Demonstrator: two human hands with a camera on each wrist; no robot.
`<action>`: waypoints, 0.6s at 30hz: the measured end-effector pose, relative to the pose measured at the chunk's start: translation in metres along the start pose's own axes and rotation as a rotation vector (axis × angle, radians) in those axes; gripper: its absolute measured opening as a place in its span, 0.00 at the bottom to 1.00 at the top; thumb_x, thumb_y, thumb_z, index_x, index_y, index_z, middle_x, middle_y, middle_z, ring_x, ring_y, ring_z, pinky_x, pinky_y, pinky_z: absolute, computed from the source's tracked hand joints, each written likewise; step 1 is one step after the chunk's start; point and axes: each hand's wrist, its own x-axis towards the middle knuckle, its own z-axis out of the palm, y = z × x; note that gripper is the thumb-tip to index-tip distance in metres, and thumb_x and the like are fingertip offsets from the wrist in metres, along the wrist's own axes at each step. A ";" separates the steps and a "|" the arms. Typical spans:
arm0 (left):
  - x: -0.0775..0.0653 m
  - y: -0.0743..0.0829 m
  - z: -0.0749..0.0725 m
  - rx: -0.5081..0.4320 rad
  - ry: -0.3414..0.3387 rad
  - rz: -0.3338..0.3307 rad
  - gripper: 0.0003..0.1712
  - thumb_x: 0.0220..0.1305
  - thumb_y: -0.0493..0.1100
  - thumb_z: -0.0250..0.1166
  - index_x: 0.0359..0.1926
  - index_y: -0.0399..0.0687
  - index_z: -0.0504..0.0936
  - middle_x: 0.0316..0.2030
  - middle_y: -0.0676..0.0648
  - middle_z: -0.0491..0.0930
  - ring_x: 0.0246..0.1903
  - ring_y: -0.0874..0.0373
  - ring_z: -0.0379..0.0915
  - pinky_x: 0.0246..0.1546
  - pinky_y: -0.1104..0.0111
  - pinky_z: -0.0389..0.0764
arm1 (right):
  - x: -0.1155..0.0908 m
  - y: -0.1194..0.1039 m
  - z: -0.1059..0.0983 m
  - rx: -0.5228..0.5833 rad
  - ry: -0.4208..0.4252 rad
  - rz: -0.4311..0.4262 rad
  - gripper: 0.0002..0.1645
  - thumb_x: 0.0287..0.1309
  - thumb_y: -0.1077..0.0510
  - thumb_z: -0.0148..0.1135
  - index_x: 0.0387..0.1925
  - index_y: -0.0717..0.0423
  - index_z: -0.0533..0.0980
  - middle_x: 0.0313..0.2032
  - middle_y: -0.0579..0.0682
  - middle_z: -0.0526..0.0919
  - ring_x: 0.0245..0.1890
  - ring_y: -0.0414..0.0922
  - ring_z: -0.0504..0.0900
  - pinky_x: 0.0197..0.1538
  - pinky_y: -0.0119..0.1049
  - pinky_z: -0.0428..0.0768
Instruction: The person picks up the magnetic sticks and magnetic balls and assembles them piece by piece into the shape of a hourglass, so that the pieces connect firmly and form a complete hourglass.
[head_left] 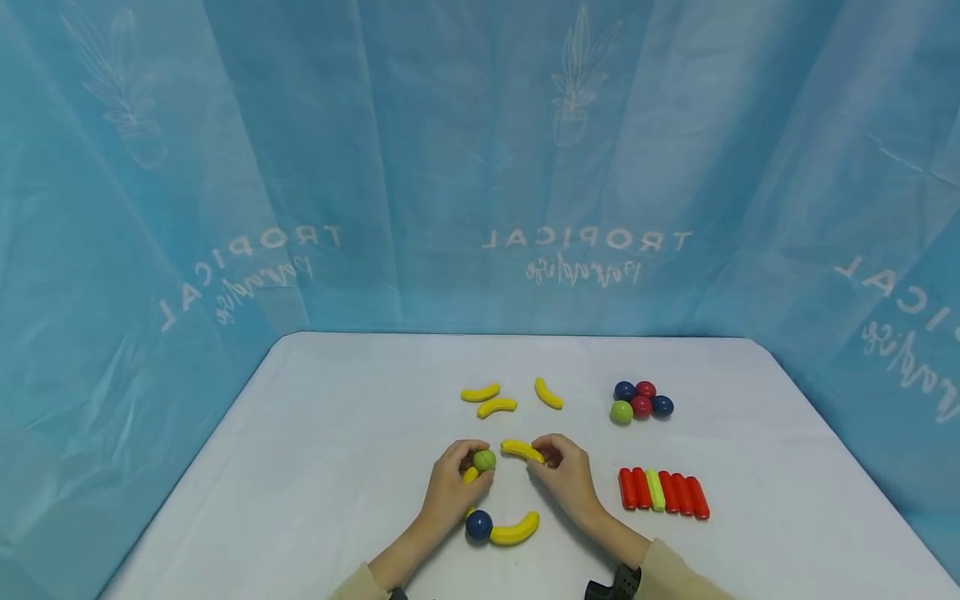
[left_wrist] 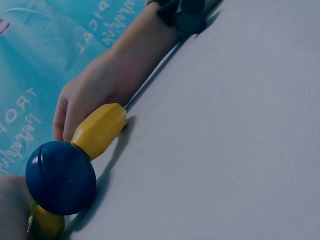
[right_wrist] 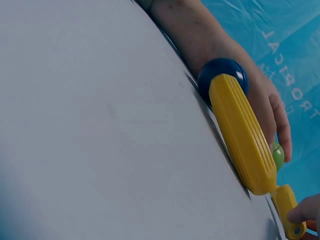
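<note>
A: What can you see from the head?

B: The left hand (head_left: 448, 483) curls its fingers and thumb round a small round green ball (head_left: 484, 460); the right hand (head_left: 566, 473) pinches a bent yellow plastic-looking stick (head_left: 517, 450); the stick's tip is just beside the green ball, but a gap shows.

A: So what's done?

B: A shiny dark blue ball (head_left: 478, 526) touches a second yellow stick (head_left: 515, 530) in front; a third yellow stick (head_left: 470, 475) pokes out under the left hand; I'd guess about half a ring is made, and the right side is open.

A: And what's left?

B: Joining the pinched stick, I think; three loose yellow sticks (head_left: 497, 407), a bunch of red, blue and green balls (head_left: 641, 407) and a row of red sticks (head_left: 678, 493) with one lime green stick (head_left: 656, 490) lie apart on the white table (head_left: 337, 417).

A: And from the left wrist?

B: The blue ball sits between two yellow sticks; only a bit of the left hand shows, so I can't tell its grip there.

A: The right wrist?

B: The right thumb is on the pinched stick; the green ball peeks out by the left fingers.
</note>
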 end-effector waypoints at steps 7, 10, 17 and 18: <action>0.003 0.001 0.000 0.013 -0.001 0.000 0.19 0.53 0.38 0.70 0.48 0.44 0.79 0.45 0.49 0.79 0.42 0.60 0.74 0.45 0.72 0.78 | -0.007 -0.007 0.000 0.060 -0.056 0.008 0.14 0.42 0.69 0.72 0.35 0.58 0.80 0.30 0.48 0.82 0.28 0.37 0.75 0.33 0.25 0.76; 0.002 0.001 0.000 0.024 -0.005 -0.009 0.19 0.53 0.39 0.69 0.48 0.45 0.80 0.44 0.50 0.79 0.42 0.60 0.73 0.45 0.72 0.77 | -0.008 -0.007 0.000 0.067 -0.076 0.021 0.15 0.43 0.69 0.72 0.35 0.56 0.80 0.30 0.48 0.82 0.28 0.38 0.75 0.33 0.24 0.77; 0.001 0.000 0.001 0.067 -0.020 -0.004 0.19 0.52 0.41 0.71 0.47 0.48 0.80 0.44 0.51 0.77 0.44 0.60 0.73 0.47 0.71 0.78 | -0.008 -0.007 0.001 0.050 -0.100 0.008 0.14 0.44 0.67 0.72 0.36 0.54 0.80 0.32 0.46 0.82 0.29 0.38 0.75 0.35 0.24 0.77; 0.001 -0.001 0.001 0.072 -0.016 -0.007 0.18 0.52 0.41 0.71 0.46 0.48 0.80 0.43 0.52 0.77 0.43 0.60 0.73 0.46 0.71 0.78 | -0.008 -0.007 0.001 0.053 -0.103 0.012 0.14 0.44 0.67 0.72 0.36 0.54 0.80 0.32 0.46 0.82 0.30 0.37 0.75 0.35 0.24 0.77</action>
